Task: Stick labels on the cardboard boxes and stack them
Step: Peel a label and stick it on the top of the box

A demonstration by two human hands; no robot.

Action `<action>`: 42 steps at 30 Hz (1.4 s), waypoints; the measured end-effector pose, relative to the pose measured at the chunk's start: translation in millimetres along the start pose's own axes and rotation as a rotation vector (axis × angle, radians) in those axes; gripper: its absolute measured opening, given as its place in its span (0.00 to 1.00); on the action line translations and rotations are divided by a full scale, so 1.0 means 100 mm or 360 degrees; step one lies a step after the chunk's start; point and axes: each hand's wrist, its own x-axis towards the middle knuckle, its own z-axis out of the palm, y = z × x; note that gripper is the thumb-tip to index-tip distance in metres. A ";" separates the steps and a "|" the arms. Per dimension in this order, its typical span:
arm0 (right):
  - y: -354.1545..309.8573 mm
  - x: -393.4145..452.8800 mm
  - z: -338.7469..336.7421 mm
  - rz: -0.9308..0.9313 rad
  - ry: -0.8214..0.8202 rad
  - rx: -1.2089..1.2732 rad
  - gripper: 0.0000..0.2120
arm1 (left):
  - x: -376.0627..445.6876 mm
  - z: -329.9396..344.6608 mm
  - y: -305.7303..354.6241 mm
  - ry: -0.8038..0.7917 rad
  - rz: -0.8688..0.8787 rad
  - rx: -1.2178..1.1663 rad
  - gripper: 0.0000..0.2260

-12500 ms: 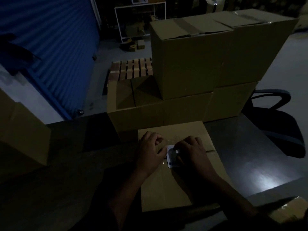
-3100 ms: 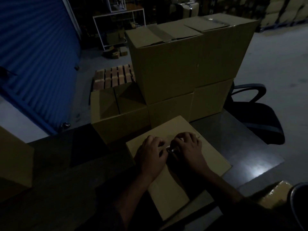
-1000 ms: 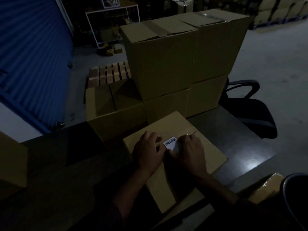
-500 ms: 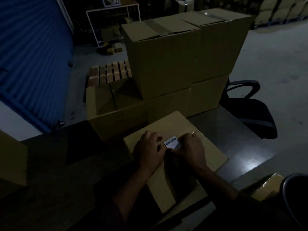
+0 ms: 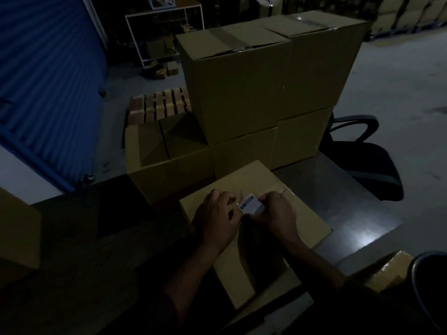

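Both hands, the left hand (image 5: 216, 220) and right hand (image 5: 275, 212), pinch a barcode label (image 5: 250, 206) (white) over the cardboard box (image 5: 307, 228).

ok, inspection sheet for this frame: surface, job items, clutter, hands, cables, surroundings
Surface: dark table, glare patch at its right.
Job's things: cardboard box lies before the person; white barcode label sits on its top. Stacked boxes stand behind it, two levels.
Clutter: another box at far left.
Hands: left hand rests curled on the box beside the label; right hand pinches the label's edge.
Cables: nothing seen.
Surroundings: blue shutter, wooden pallet, office chair, white rack.
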 end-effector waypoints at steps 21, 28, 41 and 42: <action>0.05 0.09 -0.20 0.0333 -0.0239 0.0830 0.05 | -0.01 -0.04 0.04 -0.0041 -0.0054 -0.0048 0.12; 0.05 0.00 -0.44 0.0481 -0.0200 0.1397 0.07 | -0.03 -0.06 0.10 0.0012 -0.0106 -0.0119 0.11; 0.56 -0.64 -1.07 0.0718 0.0548 0.1744 0.03 | -0.06 0.19 1.19 -0.0435 0.0182 -0.0652 0.15; 0.67 -0.71 -1.12 0.0739 0.0647 0.1735 0.01 | -0.09 0.26 1.32 -0.0461 0.0235 -0.0657 0.15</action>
